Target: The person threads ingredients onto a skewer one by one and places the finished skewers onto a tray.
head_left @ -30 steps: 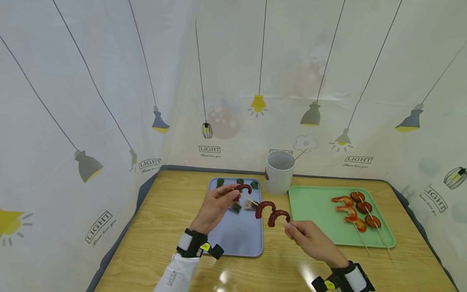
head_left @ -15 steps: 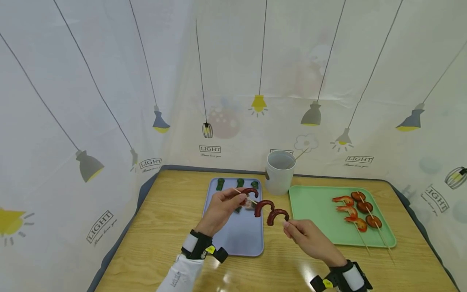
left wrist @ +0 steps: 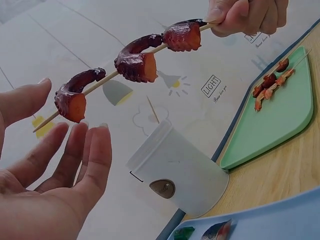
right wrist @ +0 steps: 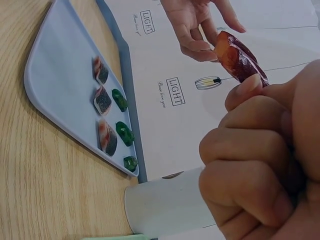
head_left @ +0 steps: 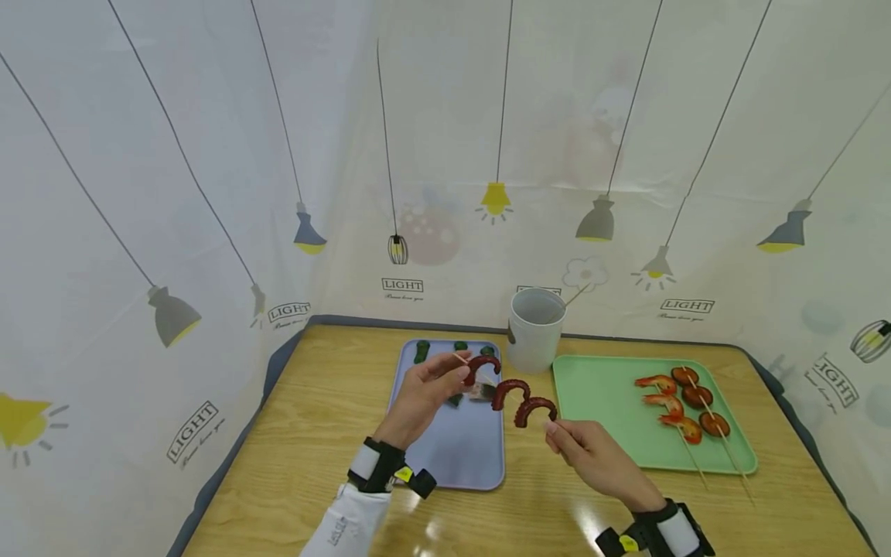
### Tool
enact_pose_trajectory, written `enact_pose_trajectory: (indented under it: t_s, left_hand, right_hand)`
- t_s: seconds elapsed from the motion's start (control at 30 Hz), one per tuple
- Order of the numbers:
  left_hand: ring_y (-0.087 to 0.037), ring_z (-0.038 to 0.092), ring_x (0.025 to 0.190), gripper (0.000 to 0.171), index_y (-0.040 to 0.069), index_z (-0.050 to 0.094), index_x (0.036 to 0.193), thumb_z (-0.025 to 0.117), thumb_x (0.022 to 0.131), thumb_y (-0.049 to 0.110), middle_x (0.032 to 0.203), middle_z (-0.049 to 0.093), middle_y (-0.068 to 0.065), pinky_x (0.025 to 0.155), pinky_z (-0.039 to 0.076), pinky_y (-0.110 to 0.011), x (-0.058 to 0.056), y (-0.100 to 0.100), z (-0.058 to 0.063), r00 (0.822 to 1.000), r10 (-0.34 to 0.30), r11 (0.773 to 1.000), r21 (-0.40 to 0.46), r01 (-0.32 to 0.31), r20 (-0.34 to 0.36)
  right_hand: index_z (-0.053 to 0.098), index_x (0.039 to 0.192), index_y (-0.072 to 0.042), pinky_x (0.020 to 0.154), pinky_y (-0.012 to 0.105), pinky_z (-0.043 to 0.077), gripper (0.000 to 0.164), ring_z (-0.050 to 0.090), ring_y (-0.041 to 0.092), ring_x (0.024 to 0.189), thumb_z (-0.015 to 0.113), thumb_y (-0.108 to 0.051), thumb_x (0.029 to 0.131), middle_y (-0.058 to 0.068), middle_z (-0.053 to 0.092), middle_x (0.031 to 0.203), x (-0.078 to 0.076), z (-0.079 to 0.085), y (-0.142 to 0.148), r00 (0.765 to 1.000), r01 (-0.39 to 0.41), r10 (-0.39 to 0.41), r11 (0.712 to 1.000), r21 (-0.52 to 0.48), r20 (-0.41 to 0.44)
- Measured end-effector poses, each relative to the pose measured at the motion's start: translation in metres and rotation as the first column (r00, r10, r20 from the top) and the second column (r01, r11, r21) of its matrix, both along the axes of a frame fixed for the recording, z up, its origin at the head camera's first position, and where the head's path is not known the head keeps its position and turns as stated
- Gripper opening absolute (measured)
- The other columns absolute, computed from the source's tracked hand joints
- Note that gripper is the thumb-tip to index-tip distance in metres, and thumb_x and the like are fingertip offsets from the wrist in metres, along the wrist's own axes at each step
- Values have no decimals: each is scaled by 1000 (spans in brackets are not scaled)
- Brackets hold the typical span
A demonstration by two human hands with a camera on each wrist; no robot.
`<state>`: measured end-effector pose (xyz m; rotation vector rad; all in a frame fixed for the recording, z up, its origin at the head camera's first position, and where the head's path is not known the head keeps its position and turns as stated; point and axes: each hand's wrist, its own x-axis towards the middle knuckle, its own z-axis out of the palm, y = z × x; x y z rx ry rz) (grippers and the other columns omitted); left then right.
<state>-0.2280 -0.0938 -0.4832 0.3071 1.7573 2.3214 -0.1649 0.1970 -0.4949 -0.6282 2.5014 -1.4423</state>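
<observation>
Three dark red curled tentacle pieces [left wrist: 135, 65] are threaded along a thin wooden skewer [left wrist: 108, 78], held above the table. My right hand [head_left: 597, 458] pinches one end of the skewer, right beside the last piece; its other fingers are curled in the right wrist view. At the pointed end, my left hand [head_left: 421, 402] has its thumb and fingers spread apart. In the left wrist view its fingertips lie just below the end tentacle piece [left wrist: 75, 97], with the skewer's bare tip poking past that piece.
A blue tray [head_left: 452, 460] under the left hand bears green vegetable pieces [right wrist: 124, 133] and fish-like slices [right wrist: 102, 100]. Right of it, a green tray [head_left: 592, 433] carries a shrimp skewer [head_left: 664, 402] and a mushroom skewer [head_left: 698, 396]. A white cup [head_left: 534, 340] with a stick stands behind.
My left hand has shifted right and its fingers have come off the end tentacle piece, which now shows more fully on the skewer. The right hand has barely moved.
</observation>
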Motion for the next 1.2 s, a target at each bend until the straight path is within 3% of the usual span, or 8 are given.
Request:
enact_pose_trajectory:
  t_s: [0.2, 0.3, 0.5, 0.6, 0.73, 0.9, 1.07, 1.2]
  left_hand:
    - [-16, 68, 113, 48, -2, 54, 143, 68, 99, 10, 147, 54, -21, 104, 56, -40, -4, 3, -5, 999, -30, 1000, 3, 30, -19]
    - [-15, 69, 112, 51, -2, 51, 146, 67, 100, 9, 145, 54, -26, 105, 56, -40, -5, 10, -12, 999, -44, 999, -20, 44, -23]
    - [-14, 67, 112, 45, -1, 55, 143, 65, 100, 8, 135, 61, -18, 107, 54, -47, -5, 37, -36, 999, -50, 997, -60, 50, -2]
    - [-13, 67, 109, 43, 2, 58, 141, 68, 100, 12, 129, 65, -11, 105, 56, -48, -5, 52, -46, 998, -60, 995, -79, 62, 25]
    - [-14, 68, 108, 43, 4, 60, 139, 69, 99, 16, 125, 68, -11, 100, 59, -41, -4, 73, -60, 996, -76, 991, -108, 81, 55]
    - [-22, 71, 103, 39, 0, 64, 133, 71, 97, 14, 118, 70, -15, 93, 62, -40, -7, 102, -75, 998, -20, 982, -188, 30, 58]
    - [-16, 71, 86, 35, -4, 68, 124, 75, 92, 10, 105, 74, -15, 78, 64, -31, -12, 134, -88, 998, 64, 944, -326, -52, 25]
    - [-7, 65, 73, 31, 0, 72, 115, 79, 87, 11, 90, 73, -5, 64, 56, -22, -19, 155, -104, 991, 126, 875, -467, -128, -34]
  right_hand:
    - [54, 79, -10, 50, 22, 33, 42, 28, 1, 50, 39, -30, 113, -6, 34, 60, 1, 0, 7, 998, 65, -65, 998, -7, -11]
    - [56, 81, -10, 50, 23, 33, 41, 28, 2, 49, 39, -30, 113, -6, 34, 59, 3, -2, 13, 992, 126, -126, 992, -8, -4]
    - [58, 84, -12, 48, 24, 31, 39, 26, 3, 47, 39, -31, 113, -6, 33, 57, 4, -11, 30, 969, 242, -242, 970, 1, -45]
    - [59, 85, -13, 48, 24, 31, 40, 26, 4, 47, 38, -33, 113, -6, 34, 57, 0, -18, 41, 954, 298, -296, 954, 22, -55]
    - [59, 89, -9, 49, 27, 30, 44, 27, 7, 47, 36, -37, 113, -3, 38, 59, -3, -28, 56, 927, 376, -375, 925, 59, -22]
    - [62, 96, -4, 53, 27, 32, 53, 33, 10, 50, 31, -44, 113, -1, 45, 62, -8, -41, 75, 879, 473, -477, 871, 131, 0]
    - [63, 101, 1, 60, 28, 35, 57, 42, 14, 57, 26, -41, 113, 1, 48, 65, -11, -50, 91, 842, 522, -539, 821, 232, 9]
    - [64, 104, 5, 66, 31, 39, 57, 48, 19, 67, 25, -36, 114, 3, 51, 69, -14, -55, 100, 824, 527, -563, 801, 285, 58]
